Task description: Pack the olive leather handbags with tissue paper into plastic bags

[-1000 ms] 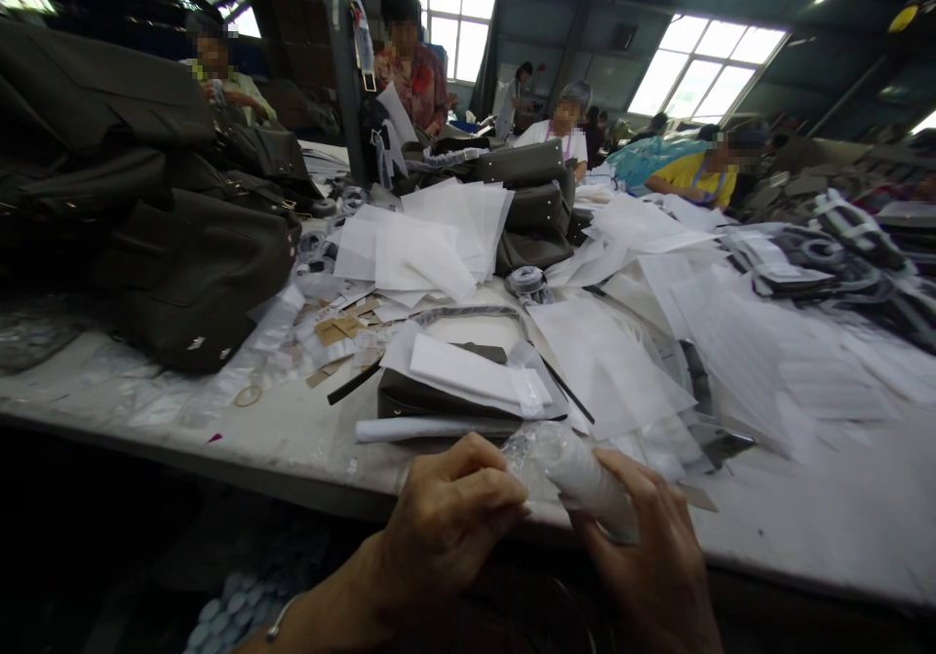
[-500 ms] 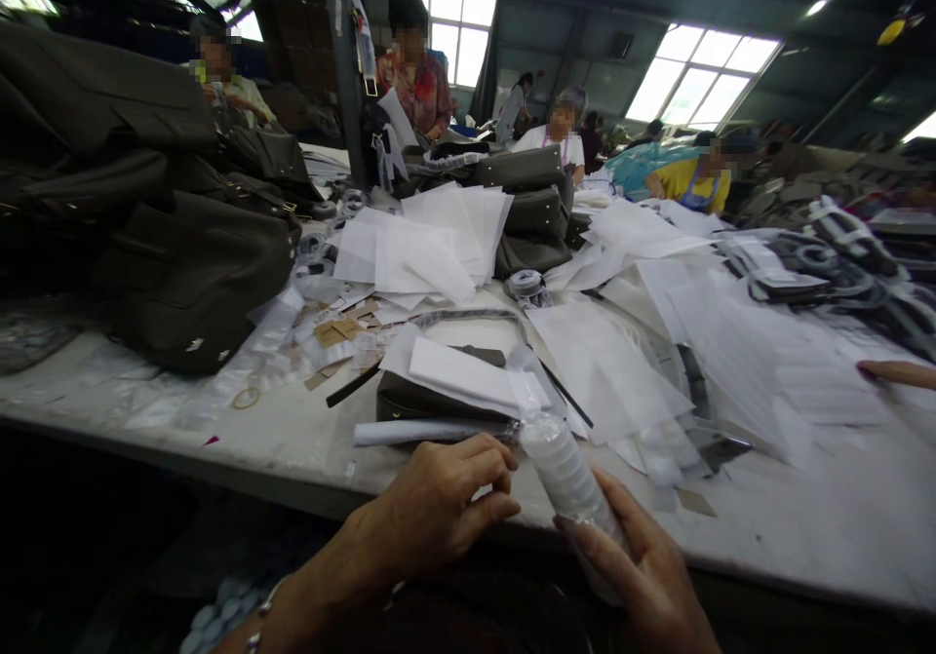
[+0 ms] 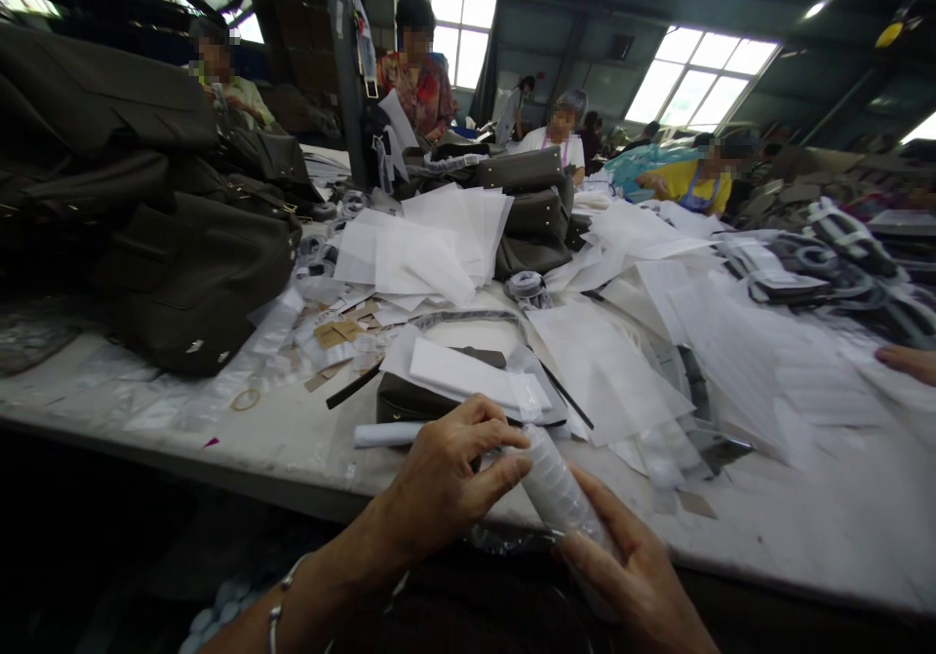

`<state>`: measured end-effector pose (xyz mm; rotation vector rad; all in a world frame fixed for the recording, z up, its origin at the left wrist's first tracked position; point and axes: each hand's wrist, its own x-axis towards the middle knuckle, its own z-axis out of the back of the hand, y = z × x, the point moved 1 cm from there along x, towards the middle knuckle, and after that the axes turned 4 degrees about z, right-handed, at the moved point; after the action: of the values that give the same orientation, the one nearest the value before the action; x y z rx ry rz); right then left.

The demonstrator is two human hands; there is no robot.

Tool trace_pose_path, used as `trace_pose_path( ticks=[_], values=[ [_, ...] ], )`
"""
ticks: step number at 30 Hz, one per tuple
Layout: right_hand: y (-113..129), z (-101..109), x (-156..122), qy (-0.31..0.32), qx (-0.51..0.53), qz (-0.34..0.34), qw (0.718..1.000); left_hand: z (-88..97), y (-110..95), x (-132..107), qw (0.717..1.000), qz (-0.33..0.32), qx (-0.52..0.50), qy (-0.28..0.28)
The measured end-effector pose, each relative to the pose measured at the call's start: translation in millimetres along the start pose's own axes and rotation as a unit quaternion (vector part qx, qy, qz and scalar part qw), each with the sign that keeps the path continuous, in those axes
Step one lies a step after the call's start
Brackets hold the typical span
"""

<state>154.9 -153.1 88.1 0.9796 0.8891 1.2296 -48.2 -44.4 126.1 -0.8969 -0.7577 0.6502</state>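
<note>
Cradling the plastic-wrapped white roll (image 3: 554,486) in the right hand (image 3: 633,576) over the table (image 3: 804,527) edge, pinching its top end with the left hand (image 3: 443,479), newly shifted up from beside it, both ends now gripped.

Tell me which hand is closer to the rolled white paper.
Left. The left hand sits right beside the rolled white paper; the right hand is farther right, under the plastic-wrapped roll both hold.

Dark handbags (image 3: 197,284) are piled at the left of the bench (image 3: 804,518). White paper sheets (image 3: 431,245) are strewn across it, and workers (image 3: 562,137) are seated beyond.
</note>
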Motion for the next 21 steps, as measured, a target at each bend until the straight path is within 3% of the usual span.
trace_pose_path(
  ticks=[5, 8, 12, 21],
  values=[
    [4, 5, 1, 0.015, -0.038, 0.004, 0.999, -3.5, 5, 3, 0.998, -0.02, 0.049, 0.025],
    [4, 8, 1, 0.024, -0.034, 0.009, 0.999, 2.3, 7, 5, 0.996, -0.018, 0.092, -0.014],
    [0, 9, 0, 0.014, -0.042, 0.014, 0.999, 10.3, 2, 5, 0.996, -0.017, 0.057, -0.06],
    [-4, 6, -1, -0.009, -0.157, 0.054, 0.986, -7.6, 0, 10, 0.994, 0.08, 0.043, 0.062]
  ],
)
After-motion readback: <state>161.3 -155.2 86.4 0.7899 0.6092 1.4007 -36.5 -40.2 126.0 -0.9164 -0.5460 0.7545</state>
